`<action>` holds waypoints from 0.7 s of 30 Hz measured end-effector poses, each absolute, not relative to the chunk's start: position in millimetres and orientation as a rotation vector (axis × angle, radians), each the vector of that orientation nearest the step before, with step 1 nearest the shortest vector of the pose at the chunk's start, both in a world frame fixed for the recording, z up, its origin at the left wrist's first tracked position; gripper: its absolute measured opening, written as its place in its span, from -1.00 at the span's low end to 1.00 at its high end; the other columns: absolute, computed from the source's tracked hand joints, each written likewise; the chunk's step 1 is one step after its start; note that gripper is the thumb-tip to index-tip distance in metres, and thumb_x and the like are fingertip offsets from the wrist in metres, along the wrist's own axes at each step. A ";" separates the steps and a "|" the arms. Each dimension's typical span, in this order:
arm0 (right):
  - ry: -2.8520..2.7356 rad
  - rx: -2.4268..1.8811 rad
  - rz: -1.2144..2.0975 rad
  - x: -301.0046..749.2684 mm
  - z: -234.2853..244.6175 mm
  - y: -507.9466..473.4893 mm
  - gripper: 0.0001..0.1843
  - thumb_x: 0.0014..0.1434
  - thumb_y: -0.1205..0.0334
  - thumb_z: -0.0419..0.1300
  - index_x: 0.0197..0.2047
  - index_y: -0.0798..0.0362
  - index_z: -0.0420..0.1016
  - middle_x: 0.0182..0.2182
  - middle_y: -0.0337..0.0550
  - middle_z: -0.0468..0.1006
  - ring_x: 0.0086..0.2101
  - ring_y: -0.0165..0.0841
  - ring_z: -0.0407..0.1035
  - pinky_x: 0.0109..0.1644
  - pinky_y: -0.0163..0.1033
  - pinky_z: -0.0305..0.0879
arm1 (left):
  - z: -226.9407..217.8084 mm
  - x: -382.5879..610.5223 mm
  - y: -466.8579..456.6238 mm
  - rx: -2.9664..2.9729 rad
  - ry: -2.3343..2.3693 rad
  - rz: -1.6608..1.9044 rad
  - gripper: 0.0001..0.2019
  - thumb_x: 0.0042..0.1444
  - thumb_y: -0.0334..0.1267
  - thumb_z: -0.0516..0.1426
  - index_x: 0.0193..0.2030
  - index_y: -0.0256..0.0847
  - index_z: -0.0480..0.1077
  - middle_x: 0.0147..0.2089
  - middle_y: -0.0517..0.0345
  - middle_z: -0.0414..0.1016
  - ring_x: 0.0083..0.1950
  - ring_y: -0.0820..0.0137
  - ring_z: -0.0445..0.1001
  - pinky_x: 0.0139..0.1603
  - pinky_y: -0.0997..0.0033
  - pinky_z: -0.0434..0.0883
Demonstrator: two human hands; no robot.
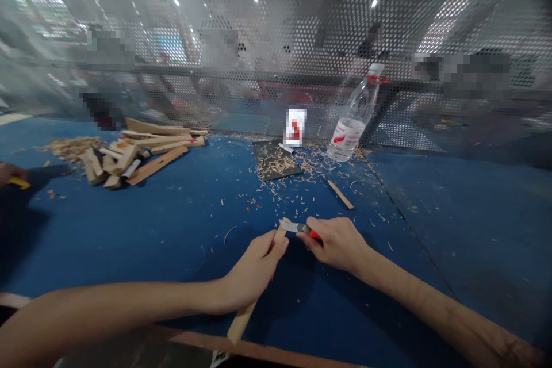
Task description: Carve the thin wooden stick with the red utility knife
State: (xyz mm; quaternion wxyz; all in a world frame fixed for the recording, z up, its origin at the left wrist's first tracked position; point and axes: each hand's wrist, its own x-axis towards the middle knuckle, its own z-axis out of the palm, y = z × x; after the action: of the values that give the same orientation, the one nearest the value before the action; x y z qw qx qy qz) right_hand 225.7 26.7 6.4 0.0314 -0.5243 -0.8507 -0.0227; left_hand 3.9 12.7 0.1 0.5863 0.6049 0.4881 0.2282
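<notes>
The left hand (pixel 254 271) is closed firmly around a long pale wooden stick (pixel 242 322), whose upper end pokes above the fingers and lower end hangs below the fist, while the right hand (pixel 335 245) tightly grips a red-handled utility knife (pixel 299 229), its steel blade (pixel 288 226) at the stick's upper end.

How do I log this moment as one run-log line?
left hand: holds wooden stick | right hand: holds red-handled knife, blade at stick's end | nearby: wood shavings
</notes>
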 end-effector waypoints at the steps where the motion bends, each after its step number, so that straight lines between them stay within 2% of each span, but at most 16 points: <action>1: -2.621 -1.621 -0.075 224.2 6.7 26.6 -0.47 0.51 -0.14 -0.14 -0.23 0.00 0.47 -0.43 -0.07 0.69 -0.48 -0.27 0.50 -0.40 -0.17 -0.21 | -1.5 4.2 13.6 1.404 1.141 0.534 -0.56 0.36 0.23 -0.01 -0.25 -0.12 0.28 -0.60 0.41 0.14 -0.63 0.47 0.09 -0.65 0.47 0.12; 7: -2.550 -1.709 -0.128 228.0 2.6 34.3 -0.52 0.51 -0.12 -0.09 -0.25 -0.03 0.46 -0.47 -0.13 0.67 -0.49 -0.28 0.50 -0.41 -0.19 -0.17 | -2.5 1.8 11.9 1.373 1.140 0.532 -0.53 0.33 0.30 0.01 -0.27 -0.11 0.25 -0.62 0.42 0.13 -0.64 0.47 0.08 -0.65 0.47 0.08; 13: -2.359 -1.838 -0.246 254.3 -3.2 49.4 -0.55 0.51 -0.03 -0.09 -0.34 -0.05 0.40 -0.54 -0.10 0.60 -0.52 -0.21 0.50 -0.43 -0.19 -0.11 | 6.5 -0.3 4.6 1.358 1.115 0.552 -0.47 0.22 0.38 0.08 -0.31 -0.09 0.21 -0.59 0.43 0.11 -0.59 0.48 0.11 -0.60 0.48 0.14; 17: -2.427 -1.707 -0.202 249.4 -5.5 40.9 -0.58 0.52 -0.08 -0.09 -0.31 -0.10 0.36 -0.50 -0.15 0.63 -0.47 -0.19 0.55 -0.42 -0.17 -0.02 | 1.4 4.1 7.1 1.313 1.089 0.555 -0.43 0.19 0.45 0.00 -0.32 -0.08 0.22 -0.69 0.42 0.13 -0.66 0.46 0.07 -0.65 0.46 0.13; 21: -2.469 -1.645 -0.163 242.0 -3.9 35.1 -0.57 0.54 -0.09 -0.13 -0.32 -0.13 0.31 -0.48 -0.14 0.64 -0.46 -0.16 0.57 -0.42 -0.14 -0.01 | -4.1 4.9 8.7 1.283 1.050 0.571 -0.38 0.21 0.47 -0.12 -0.36 -0.09 0.26 -0.76 0.38 0.10 -0.73 0.46 0.03 -0.67 0.47 0.10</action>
State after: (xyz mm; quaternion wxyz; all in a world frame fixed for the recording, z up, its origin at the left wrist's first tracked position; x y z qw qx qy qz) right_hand 242.0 35.1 -3.9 0.0849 -0.5515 -0.8280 -0.0546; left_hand 4.9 8.7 -4.1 0.6397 0.5623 0.4604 0.2502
